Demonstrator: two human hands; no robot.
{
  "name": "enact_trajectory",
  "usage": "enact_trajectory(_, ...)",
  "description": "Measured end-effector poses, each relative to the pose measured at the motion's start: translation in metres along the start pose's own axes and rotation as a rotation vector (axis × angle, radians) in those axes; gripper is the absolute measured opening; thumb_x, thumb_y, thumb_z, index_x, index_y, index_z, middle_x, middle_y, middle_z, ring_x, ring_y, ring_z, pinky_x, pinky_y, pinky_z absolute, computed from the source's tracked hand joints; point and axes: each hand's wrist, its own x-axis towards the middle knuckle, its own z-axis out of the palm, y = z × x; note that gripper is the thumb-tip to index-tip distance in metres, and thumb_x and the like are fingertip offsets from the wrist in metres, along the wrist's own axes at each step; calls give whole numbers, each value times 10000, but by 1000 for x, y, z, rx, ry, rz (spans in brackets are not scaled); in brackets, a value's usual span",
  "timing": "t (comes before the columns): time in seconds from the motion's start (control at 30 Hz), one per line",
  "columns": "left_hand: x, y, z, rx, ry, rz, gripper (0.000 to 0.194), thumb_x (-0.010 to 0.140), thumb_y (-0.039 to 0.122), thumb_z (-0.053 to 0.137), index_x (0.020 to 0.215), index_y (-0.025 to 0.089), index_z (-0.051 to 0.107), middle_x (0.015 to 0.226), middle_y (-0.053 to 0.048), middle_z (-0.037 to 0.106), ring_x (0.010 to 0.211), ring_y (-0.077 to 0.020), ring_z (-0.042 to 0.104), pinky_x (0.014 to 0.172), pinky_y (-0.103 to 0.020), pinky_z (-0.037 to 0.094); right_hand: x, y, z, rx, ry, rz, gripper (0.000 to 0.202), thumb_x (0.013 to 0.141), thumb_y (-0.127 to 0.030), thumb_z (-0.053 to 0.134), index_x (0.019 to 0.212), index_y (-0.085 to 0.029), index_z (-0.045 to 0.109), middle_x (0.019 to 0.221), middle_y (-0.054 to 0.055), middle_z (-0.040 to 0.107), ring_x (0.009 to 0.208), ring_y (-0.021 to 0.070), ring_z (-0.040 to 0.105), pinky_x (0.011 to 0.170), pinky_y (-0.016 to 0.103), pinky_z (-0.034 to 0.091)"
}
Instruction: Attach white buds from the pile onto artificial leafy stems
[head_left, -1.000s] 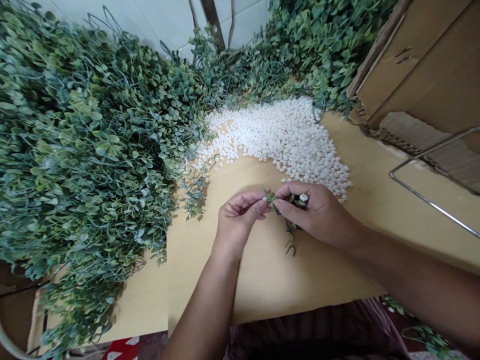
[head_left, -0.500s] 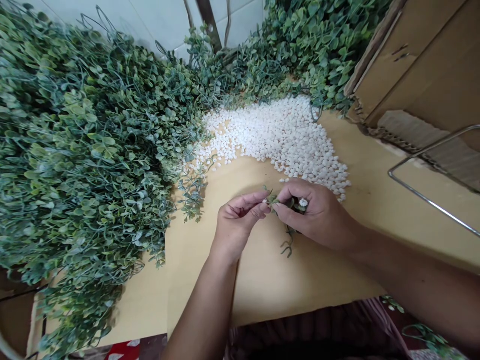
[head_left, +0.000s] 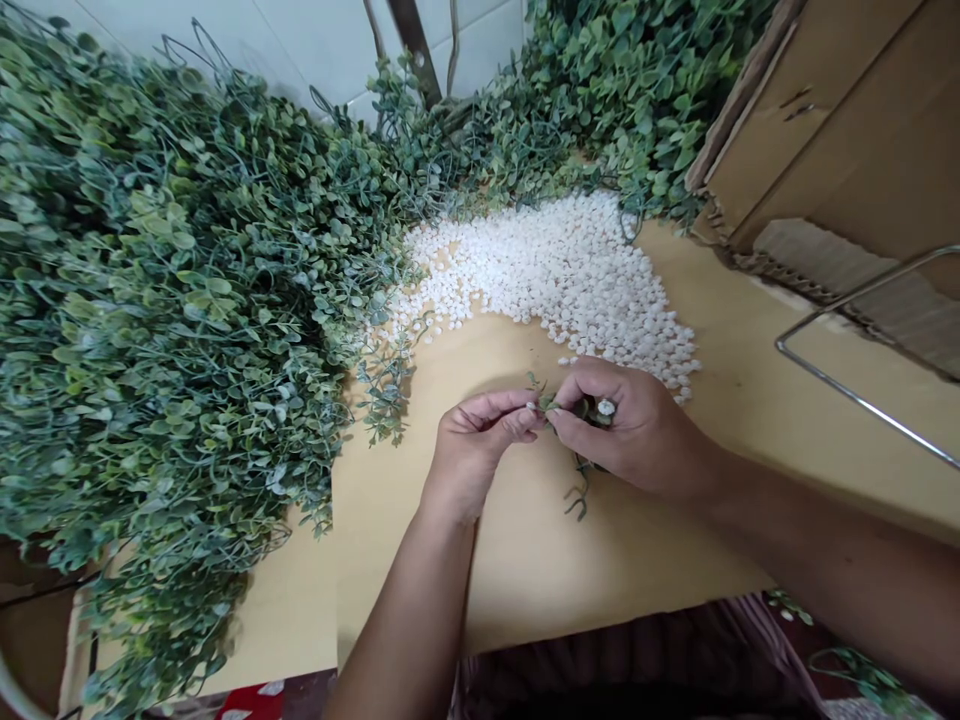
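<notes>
My right hand (head_left: 630, 420) is closed around a small green sprig (head_left: 579, 492), whose thin stems hang below the palm. A white bead-like piece (head_left: 606, 407) shows on the sprig between thumb and fingers. My left hand (head_left: 480, 440) pinches a small white piece (head_left: 532, 406) at the sprig's tip, the fingertips of both hands nearly meeting. Just beyond the hands, many small white pieces (head_left: 555, 270) lie spread on the tan tabletop (head_left: 405, 560).
A large heap of green artificial foliage (head_left: 187, 300) covers the left side, and more foliage (head_left: 645, 90) lies at the back. On the right stand a cardboard box (head_left: 840, 140) and a bent metal rod (head_left: 862, 400). One loose sprig (head_left: 386, 390) lies left of the hands.
The fingers of my left hand have shifted slightly at the sprig's tip, with the lower fingers now showing more. My right hand keeps its hold almost unmoved.
</notes>
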Motion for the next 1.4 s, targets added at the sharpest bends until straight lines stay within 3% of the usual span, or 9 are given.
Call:
enact_trajectory(1.13, 2, 0, 7, 106, 28, -10, 225, 430, 250, 851, 582, 157, 713, 527, 4, 658, 501, -81, 547, 561, -231, 467, 2, 5, 4, 27, -37, 57, 131, 701, -150, 520, 573, -167, 540, 546, -20, 520, 534, 98, 466, 526, 233, 365)
enact_trajectory(1.23, 1, 3, 5, 102, 33, 33, 251, 448, 260, 846, 649, 166, 729, 588, -5, 682, 521, -86, 550, 564, -235, 475, 4, 3, 2, 59, -53, 78, 137, 741, -192, 536, 609, -166, 563, 577, -10, 540, 563, 106, 480, 546, 240, 371)
enact_trajectory(1.4, 1, 9, -8, 106, 171, 197, 315, 556, 292, 799, 852, 208, 729, 793, -17, 715, 626, -83, 594, 567, -193, 467, 5, 3, -1, 126, -23, 103, 92, 785, -242, 550, 757, -169, 598, 690, 16, 591, 636, 128, 521, 580, 253, 394)
